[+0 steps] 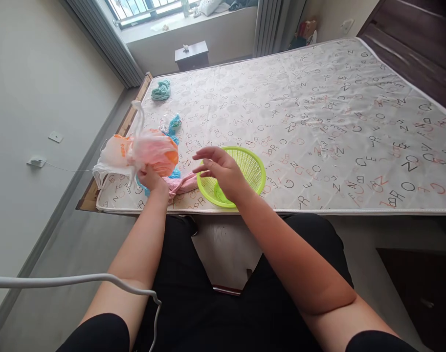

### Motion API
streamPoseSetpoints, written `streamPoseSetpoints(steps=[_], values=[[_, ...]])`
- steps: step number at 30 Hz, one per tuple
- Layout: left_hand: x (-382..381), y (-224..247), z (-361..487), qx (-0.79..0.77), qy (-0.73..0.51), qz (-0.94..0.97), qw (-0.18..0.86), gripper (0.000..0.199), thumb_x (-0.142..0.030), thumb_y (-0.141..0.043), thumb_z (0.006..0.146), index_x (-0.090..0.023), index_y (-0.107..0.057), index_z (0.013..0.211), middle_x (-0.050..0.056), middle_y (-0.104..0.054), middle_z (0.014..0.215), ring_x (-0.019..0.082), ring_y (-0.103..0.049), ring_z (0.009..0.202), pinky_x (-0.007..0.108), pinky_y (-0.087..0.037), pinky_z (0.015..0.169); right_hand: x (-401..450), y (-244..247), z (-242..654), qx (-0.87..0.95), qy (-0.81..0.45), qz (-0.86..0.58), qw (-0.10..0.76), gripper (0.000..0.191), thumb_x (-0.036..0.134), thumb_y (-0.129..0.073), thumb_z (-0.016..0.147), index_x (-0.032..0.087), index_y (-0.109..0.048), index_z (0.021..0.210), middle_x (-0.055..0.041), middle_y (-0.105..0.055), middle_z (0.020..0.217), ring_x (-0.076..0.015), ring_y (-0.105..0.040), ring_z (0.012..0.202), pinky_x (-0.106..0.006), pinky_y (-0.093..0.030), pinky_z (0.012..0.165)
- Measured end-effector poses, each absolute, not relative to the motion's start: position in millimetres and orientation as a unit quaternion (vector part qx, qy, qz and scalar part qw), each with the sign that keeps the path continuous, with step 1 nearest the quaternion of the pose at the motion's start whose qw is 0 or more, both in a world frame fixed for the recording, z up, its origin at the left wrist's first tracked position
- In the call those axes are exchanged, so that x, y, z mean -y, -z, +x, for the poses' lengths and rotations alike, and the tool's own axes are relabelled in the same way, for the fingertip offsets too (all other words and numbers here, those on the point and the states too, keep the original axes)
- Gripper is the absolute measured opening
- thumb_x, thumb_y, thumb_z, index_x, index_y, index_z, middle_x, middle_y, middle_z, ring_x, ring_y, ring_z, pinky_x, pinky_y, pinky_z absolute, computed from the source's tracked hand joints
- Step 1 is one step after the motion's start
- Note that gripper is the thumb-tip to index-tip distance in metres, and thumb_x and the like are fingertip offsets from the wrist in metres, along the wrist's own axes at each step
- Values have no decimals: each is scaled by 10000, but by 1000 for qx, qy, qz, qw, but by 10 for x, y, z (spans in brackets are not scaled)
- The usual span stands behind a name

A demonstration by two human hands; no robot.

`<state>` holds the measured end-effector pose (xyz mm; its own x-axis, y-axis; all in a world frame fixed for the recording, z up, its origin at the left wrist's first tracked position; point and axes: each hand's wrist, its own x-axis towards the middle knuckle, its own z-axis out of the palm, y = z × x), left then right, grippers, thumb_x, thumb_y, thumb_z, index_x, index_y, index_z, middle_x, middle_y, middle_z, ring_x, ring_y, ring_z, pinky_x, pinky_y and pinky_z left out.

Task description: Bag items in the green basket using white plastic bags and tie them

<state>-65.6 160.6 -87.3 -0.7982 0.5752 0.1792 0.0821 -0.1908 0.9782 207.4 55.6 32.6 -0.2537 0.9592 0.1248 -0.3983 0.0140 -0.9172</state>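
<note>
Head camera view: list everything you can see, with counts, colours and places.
Mattress: one, white with printed letters, middle of view.
Plastic bag: one, orange and white, raised above the mattress's near left.
Blue plastic: count unclear, blue, behind and under the bag.
Crumpled cloth: one, pink, near edge, beside the basket.
Plastic basket: one, lime green, near edge.
Bunched cloth: one, teal, far end of mattress.
Bedside cabinet: one, dark brown, below the window.
Cable: one, white, lower left.
Left hand: one, gripping the bag.
Right hand: one, open, over the basket.
</note>
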Motion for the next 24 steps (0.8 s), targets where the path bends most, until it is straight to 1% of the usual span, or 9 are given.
streamPoseSetpoints(steps=[4,7,9,11,13,16,18,20,24], values=[[-1697,1078,-450,-578,-677,337,309,311,-334,-677,840,-181,-583,1094,83,-708,1123,179,-695,981,341,-585,878,-635,-224,2253,432,-630,-337,551,245,437,-621,937,277,-617,1122,-23,-690,1167,-112,-695,859,-261,-574,758],[-1662,1169,-390,-585,-565,381,439,352,-341,-776,782,-156,-638,1048,91,-739,1040,197,-700,927,376,-575,890,-645,-204,2359,423,-638,-324,556,253,446,-632,933,282,-618,1125,-20,-696,1154,-117,-699,869,-277,-577,787],[-1620,1187,-404,-590,-469,437,491,393,-318,-839,721,-143,-672,1031,101,-748,1025,213,-692,936,387,-554,919,-634,-212,2409,428,-649,-302,552,255,444,-646,927,284,-626,1125,-17,-702,1135,-128,-704,887,-295,-582,811],[-1595,1182,-453,-596,-405,496,485,411,-303,-869,687,-137,-693,1019,105,-750,1022,224,-673,957,385,-528,944,-621,-222,2436,434,-656,-289,545,262,449,-660,920,281,-633,1119,-16,-710,1112,-134,-706,890,-300,-583,815],[-1602,1171,-530,-632,-396,524,412,357,-325,-854,719,-140,-687,974,91,-739,977,221,-646,949,373,-504,954,-614,-224,2446,438,-661,-287,537,270,454,-672,914,274,-638,1111,-18,-716,1097,-133,-705,882,-294,-583,804],[-1632,1169,-666,-710,-416,497,274,268,-423,-670,906,-164,-622,861,61,-687,857,204,-614,901,354,-484,941,-615,-215,2452,435,-668,-290,530,266,453,-679,910,269,-643,1099,-19,-719,1089,-130,-704,868,-283,-582,780],[-1615,1182,-742,-743,-393,480,252,313,-449,-541,979,-188,-571,807,55,-658,813,210,-620,919,361,-477,945,-620,-208,2466,430,-671,-293,528,259,450,-676,911,268,-645,1093,-18,-720,1087,-126,-703,860,-275,-581,768],[-1544,1211,-784,-751,-357,485,272,296,-457,-610,930,-205,-549,786,49,-653,803,229,-636,973,382,-471,965,-626,-207,2491,425,-672,-293,531,251,442,-674,910,266,-647,1087,-15,-720,1081,-120,-702,850,-269,-579,761],[-1302,1331,-754,-707,-306,551,320,398,-383,-896,604,-210,-564,737,33,-639,726,305,-667,1013,457,-463,1000,-637,-227,2566,421,-669,-289,540,241,436,-670,909,264,-642,1075,-13,-716,1079,-117,-705,840,-268,-575,751]])
